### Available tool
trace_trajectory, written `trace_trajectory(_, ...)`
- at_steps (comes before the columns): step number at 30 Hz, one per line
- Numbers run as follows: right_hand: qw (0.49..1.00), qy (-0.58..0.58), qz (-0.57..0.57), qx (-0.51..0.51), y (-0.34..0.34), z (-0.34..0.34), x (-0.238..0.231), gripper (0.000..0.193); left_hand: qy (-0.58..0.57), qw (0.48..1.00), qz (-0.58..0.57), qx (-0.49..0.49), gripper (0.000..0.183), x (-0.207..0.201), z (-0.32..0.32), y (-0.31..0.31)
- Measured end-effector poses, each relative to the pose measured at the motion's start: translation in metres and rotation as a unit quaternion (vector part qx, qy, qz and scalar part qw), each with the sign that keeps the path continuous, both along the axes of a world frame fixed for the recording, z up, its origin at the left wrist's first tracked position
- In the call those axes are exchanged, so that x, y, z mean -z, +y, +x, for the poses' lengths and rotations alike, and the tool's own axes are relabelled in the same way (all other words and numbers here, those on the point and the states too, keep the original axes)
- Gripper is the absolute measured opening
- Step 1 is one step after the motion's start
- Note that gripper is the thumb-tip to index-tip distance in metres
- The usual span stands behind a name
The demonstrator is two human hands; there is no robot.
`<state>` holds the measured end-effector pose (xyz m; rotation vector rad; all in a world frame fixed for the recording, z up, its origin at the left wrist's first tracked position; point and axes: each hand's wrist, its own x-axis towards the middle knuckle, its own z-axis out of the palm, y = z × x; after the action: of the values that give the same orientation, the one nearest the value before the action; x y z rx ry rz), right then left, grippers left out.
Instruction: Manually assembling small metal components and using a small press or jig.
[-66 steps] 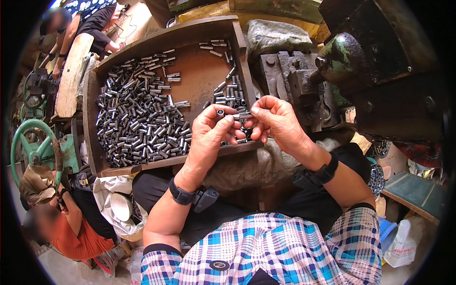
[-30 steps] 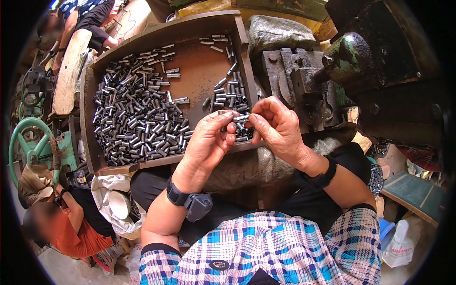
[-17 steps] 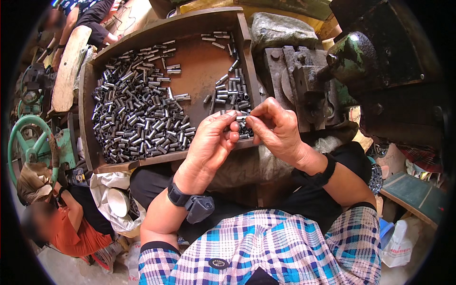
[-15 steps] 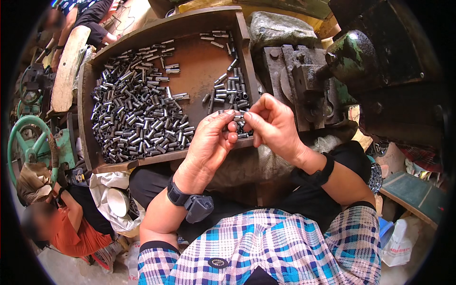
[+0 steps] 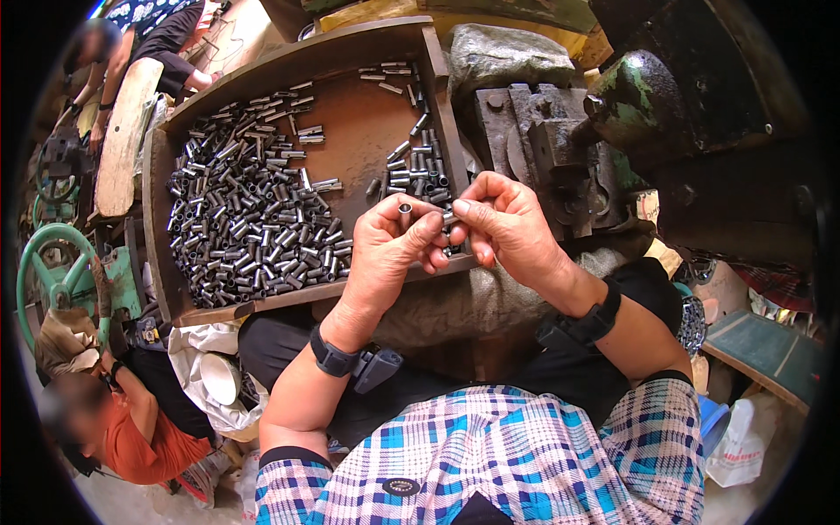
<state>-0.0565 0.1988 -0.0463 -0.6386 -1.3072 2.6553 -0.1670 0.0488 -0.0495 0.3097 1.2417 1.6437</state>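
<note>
Over the front right part of a shallow brown tray [image 5: 350, 114], both my hands are close together. My left hand [image 5: 394, 247] is closed on a short metal tube [image 5: 405, 216], whose open end faces up. Between finger and thumb my right hand [image 5: 507, 226] pinches another small metal tube [image 5: 450, 218], which touches or nearly touches the left fingertips. A large heap of dark tubes [image 5: 258, 206] fills the tray's left side. Beyond my hands lies a smaller group of tubes [image 5: 424, 166] along the right wall.
To the right stands an oily machine [image 5: 643, 105] with a metal fixture [image 5: 547, 144]. A green handwheel [image 5: 57, 271] and a person in an orange shirt [image 5: 149, 437] are at the left. Another person [image 5: 166, 44] sits at the far left. A white sack [image 5: 197, 359] lies near my left knee.
My left hand has turned, and the upright tube in it now shows clearly. My right hand's pinched tube has come into plainer sight. The view has shifted slightly.
</note>
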Motion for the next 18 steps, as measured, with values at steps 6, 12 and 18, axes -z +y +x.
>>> trace_trajectory(6, 0.995, -0.029, 0.092, 0.026, 0.003, 0.007, -0.007, 0.011, -0.034, 0.999, -0.020, 0.011, 0.022, -0.012, 0.005, 0.015)
trace_trajectory(12, 0.876, -0.017, 0.480, 0.041, 0.001, 0.013, -0.040, 0.032, -0.025, 0.996, -0.046, -0.071, 0.017, 0.001, -0.004, 0.002)
trace_trajectory(18, 0.655, 0.101, 0.743, 0.087, 0.008, 0.148, -0.171, 0.047, 0.046, 0.996, -0.061, -0.048, 0.017, -0.018, 0.004, 0.002)
